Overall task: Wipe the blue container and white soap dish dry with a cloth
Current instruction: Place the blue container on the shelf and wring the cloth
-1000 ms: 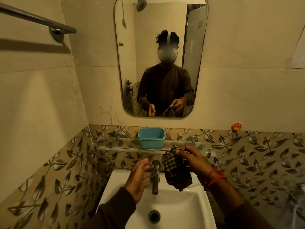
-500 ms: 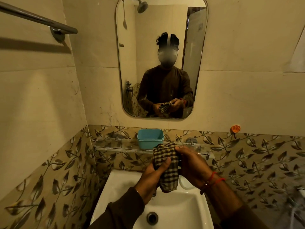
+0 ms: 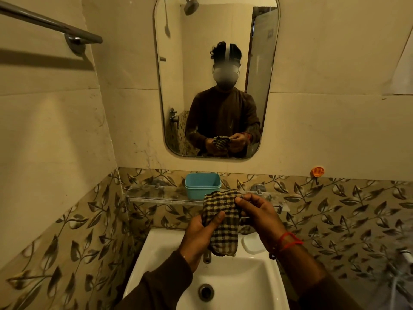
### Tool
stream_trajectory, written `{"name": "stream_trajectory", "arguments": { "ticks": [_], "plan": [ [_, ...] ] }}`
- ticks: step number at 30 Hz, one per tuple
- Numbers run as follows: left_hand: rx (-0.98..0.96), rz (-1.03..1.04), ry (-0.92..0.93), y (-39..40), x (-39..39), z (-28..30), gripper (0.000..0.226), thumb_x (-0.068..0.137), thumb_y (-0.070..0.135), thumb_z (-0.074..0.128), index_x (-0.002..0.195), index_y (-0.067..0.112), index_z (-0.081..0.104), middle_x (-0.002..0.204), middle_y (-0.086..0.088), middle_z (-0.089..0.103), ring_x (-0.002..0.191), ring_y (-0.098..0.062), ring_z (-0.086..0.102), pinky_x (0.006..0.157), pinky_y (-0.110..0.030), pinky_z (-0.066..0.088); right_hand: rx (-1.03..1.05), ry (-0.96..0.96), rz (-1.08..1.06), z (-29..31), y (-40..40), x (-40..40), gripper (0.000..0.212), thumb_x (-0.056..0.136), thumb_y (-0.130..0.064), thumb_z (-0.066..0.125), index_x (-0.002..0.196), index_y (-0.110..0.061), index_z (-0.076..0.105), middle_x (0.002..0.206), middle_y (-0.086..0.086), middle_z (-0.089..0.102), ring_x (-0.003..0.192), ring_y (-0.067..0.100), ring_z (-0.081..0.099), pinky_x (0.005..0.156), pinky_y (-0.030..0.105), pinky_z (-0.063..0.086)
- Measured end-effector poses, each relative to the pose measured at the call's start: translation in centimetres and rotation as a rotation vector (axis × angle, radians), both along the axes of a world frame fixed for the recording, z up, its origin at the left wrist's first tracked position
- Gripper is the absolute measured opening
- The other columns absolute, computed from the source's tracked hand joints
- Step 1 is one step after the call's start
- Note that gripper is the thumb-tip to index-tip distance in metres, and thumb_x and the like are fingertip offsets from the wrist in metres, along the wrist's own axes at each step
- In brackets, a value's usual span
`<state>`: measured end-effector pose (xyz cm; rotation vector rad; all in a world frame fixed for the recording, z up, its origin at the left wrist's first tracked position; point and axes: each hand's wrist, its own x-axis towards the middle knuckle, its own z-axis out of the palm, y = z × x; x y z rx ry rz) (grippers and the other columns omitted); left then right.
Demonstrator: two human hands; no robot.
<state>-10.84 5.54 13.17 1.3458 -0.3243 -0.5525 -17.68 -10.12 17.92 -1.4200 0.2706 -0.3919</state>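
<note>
A blue container [image 3: 202,185], open-topped and rectangular with rounded corners, is sitting upright on the glass shelf below the mirror. A checked brown-and-cream cloth [image 3: 221,222] is hanging bunched above the basin, just in front of it. The white soap dish [image 3: 252,245] is lying on the basin's right rim, partly hidden

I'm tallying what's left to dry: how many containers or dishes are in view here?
2. The blue container stands on the glass shelf; the white soap dish lies on the basin's right rim, partly hidden by the right hand.
</note>
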Motion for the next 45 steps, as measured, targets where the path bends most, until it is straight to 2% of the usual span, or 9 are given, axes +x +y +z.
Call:
{"name": "stream_trajectory", "arguments": {
  "ticks": [4, 8, 14, 17, 21, 31, 37, 42, 45],
  "plan": [
    [-0.013, -0.005, 0.048, -0.1, 0.2, 0.5, 0.062, 0.068, 0.046, 0.078, 0.122, 0.020, 0.063, 0.112, -0.003, 0.077, 0.106, -0.022, 0.072, 0.100, -0.049, 0.055, -0.107, 0.008, -0.099, 0.0, -0.4, 0.5, 0.020, 0.082, -0.016, 0.073, 0.099, -0.014, 0.063, 0.087, 0.008, 0.066, 0.065, 0.013, 0.057, 0.053, 0.026, 0.048],
    [-0.028, -0.071, 0.083, -0.2, 0.3, 1.2, 0.057, 0.074, 0.040, 0.076, 0.123, 0.015, 0.063, 0.112, -0.007, 0.077, 0.106, -0.024, 0.073, 0.099, -0.047, 0.055, -0.068, 0.078, -0.009, 0.3, -0.3, 0.7, 0.038, 0.080, -0.034, 0.073, 0.114, -0.021, 0.061, 0.106, 0.006, 0.070, 0.094, 0.024, 0.068, 0.075, 0.040, 0.059],
    [0.015, -0.161, 0.065, 0.1, -0.1, 1.4, 0.048, 0.077, 0.040, 0.074, 0.119, 0.019, 0.063, 0.109, -0.005, 0.078, 0.107, -0.023, 0.072, 0.103, -0.049, 0.052, -0.045, 0.047, 0.021, 0.3, 0.3, 0.5, 0.020, 0.087, -0.022, 0.067, 0.101, -0.009, 0.070, 0.085, 0.001, 0.073, 0.074, 0.007, 0.070, 0.054, 0.018, 0.052],
    [0.012, -0.144, 0.102, 0.2, -0.1, 1.1, 0.056, 0.076, 0.044, 0.075, 0.124, 0.019, 0.061, 0.112, -0.005, 0.077, 0.108, -0.024, 0.072, 0.102, -0.050, 0.053, -0.034, 0.009, -0.029, 0.1, 0.0, 0.8, 0.015, 0.088, -0.019, 0.066, 0.100, -0.011, 0.070, 0.088, 0.001, 0.074, 0.079, 0.009, 0.070, 0.061, 0.022, 0.055],
    [-0.011, -0.132, 0.159, 0.2, 0.0, 1.0, 0.054, 0.079, 0.053, 0.069, 0.125, 0.026, 0.059, 0.117, -0.008, 0.075, 0.110, -0.029, 0.071, 0.093, -0.055, 0.057, 0.005, -0.004, -0.077, -0.3, -0.4, 1.1, 0.022, 0.086, -0.025, 0.068, 0.103, -0.012, 0.071, 0.100, 0.008, 0.074, 0.098, 0.025, 0.069, 0.084, 0.043, 0.057],
    [0.004, -0.078, 0.003, 0.1, 0.1, 0.9, 0.043, 0.084, 0.057, 0.056, 0.123, 0.039, 0.058, 0.132, 0.002, 0.065, 0.120, -0.018, 0.062, 0.107, -0.046, 0.049, 0.125, -0.037, -0.046, -0.4, -0.5, 1.2, 0.022, 0.090, -0.018, 0.061, 0.109, -0.008, 0.066, 0.098, 0.009, 0.073, 0.088, 0.021, 0.069, 0.067, 0.031, 0.055],
    [0.012, 0.003, -0.127, -0.3, 0.5, 1.0, 0.065, 0.083, 0.059, 0.058, 0.142, 0.035, 0.044, 0.139, 0.004, 0.057, 0.125, -0.016, 0.055, 0.097, -0.037, 0.050, 0.004, -0.045, -0.013, 0.0, -1.0, 1.2, 0.017, 0.093, -0.015, 0.057, 0.105, -0.010, 0.067, 0.102, 0.008, 0.072, 0.098, 0.022, 0.067, 0.085, 0.035, 0.052],
    [-0.003, -0.113, 0.033, -0.7, 0.0, 1.0, 0.055, 0.075, 0.045, 0.072, 0.125, 0.024, 0.060, 0.120, -0.002, 0.073, 0.115, -0.023, 0.067, 0.103, -0.049, 0.053, 0.010, -0.067, 0.011, 0.3, -0.6, 1.4, 0.017, 0.093, -0.015, 0.056, 0.104, -0.007, 0.066, 0.095, 0.006, 0.072, 0.091, 0.018, 0.067, 0.079, 0.030, 0.052],
    [-0.026, -0.178, 0.144, -0.8, 0.1, 0.7, 0.062, 0.077, 0.039, 0.078, 0.131, 0.015, 0.058, 0.123, -0.010, 0.072, 0.118, -0.029, 0.067, 0.102, -0.054, 0.052, 0.018, -0.083, -0.024, 0.2, -0.7, 1.3, 0.019, 0.091, -0.014, 0.060, 0.109, -0.012, 0.064, 0.096, 0.007, 0.073, 0.091, 0.020, 0.069, 0.074, 0.030, 0.055]
  ]
}}
